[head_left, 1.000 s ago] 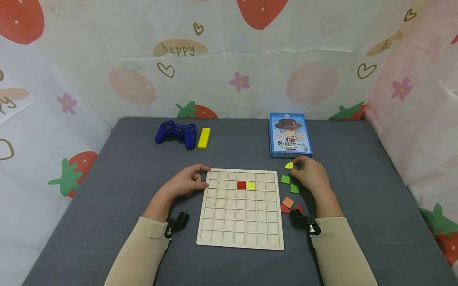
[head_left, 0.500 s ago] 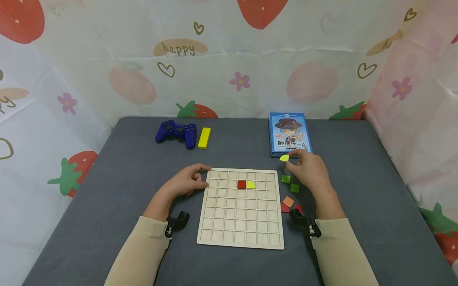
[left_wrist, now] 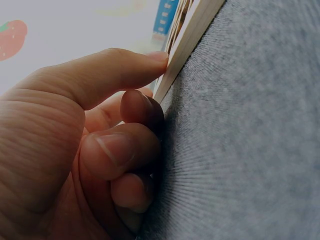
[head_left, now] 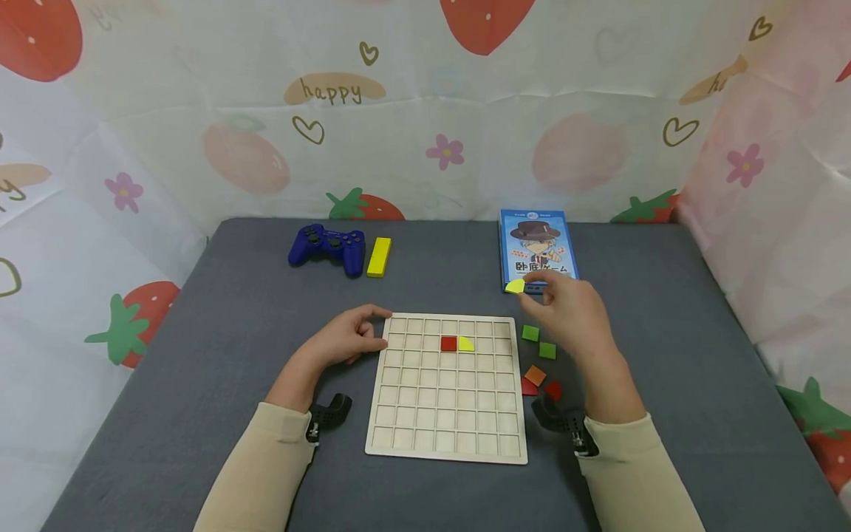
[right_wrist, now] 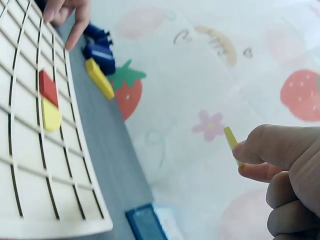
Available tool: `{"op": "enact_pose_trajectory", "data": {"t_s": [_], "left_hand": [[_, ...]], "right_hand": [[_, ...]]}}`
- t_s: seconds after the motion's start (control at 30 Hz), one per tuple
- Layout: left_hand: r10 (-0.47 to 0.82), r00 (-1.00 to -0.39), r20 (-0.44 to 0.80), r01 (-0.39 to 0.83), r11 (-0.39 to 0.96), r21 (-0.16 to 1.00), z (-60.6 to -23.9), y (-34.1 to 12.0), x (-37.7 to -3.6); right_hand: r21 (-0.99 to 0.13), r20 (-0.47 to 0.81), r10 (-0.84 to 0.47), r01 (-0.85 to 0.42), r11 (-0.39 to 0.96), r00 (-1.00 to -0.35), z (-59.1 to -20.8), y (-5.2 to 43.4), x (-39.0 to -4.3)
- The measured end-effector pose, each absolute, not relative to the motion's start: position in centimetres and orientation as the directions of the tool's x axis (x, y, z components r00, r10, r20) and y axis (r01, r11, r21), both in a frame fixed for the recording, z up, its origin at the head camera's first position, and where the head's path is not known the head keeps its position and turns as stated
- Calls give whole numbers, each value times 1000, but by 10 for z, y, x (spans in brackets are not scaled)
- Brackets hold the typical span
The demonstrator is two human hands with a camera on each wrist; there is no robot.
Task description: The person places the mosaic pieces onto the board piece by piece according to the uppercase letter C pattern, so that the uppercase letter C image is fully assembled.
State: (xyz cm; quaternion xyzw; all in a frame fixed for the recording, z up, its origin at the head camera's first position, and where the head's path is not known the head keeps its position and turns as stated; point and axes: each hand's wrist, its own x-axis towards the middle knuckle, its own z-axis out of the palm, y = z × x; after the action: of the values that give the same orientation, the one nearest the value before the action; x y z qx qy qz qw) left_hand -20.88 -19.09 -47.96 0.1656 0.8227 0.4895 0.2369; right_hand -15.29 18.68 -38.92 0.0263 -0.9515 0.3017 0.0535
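Lifted since a second ago, the yellow quarter-circle tile (head_left: pixel 515 286) now hangs above the table's grey cloth (head_left: pixel 226 325), nearer the gridded wooden board (head_left: pixel 447 388). Left hand (head_left: pixel 347 338), fingers loosely curled, presses that board's far left corner. Right hand (head_left: pixel 570 314) pinches the tile before the blue game box (head_left: pixel 537 247).

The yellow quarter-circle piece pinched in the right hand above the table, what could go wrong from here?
1. The right hand pinches the yellow quarter-circle piece only at its edge with the fingertips; such a thin grip could slip and drop it.
2. A fall might land it among the loose green pieces beside the grid board.
3. The left hand steadies only the board's corner, so a hard placement may shift it.
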Motion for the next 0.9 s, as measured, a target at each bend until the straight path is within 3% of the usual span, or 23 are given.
{"op": "enact_pose_trajectory", "data": {"t_s": [0.33,0.9], "left_hand": [[505,-833,-227,42,466,884,-478,-190,-208],[500,-835,-232,35,468,883,-477,-190,-208]], "right_hand": [[-534,186,-113,-196,823,-976,-380,160,-141],[-473,228,-269,-348,809,-936,-400,118,-136]]}}
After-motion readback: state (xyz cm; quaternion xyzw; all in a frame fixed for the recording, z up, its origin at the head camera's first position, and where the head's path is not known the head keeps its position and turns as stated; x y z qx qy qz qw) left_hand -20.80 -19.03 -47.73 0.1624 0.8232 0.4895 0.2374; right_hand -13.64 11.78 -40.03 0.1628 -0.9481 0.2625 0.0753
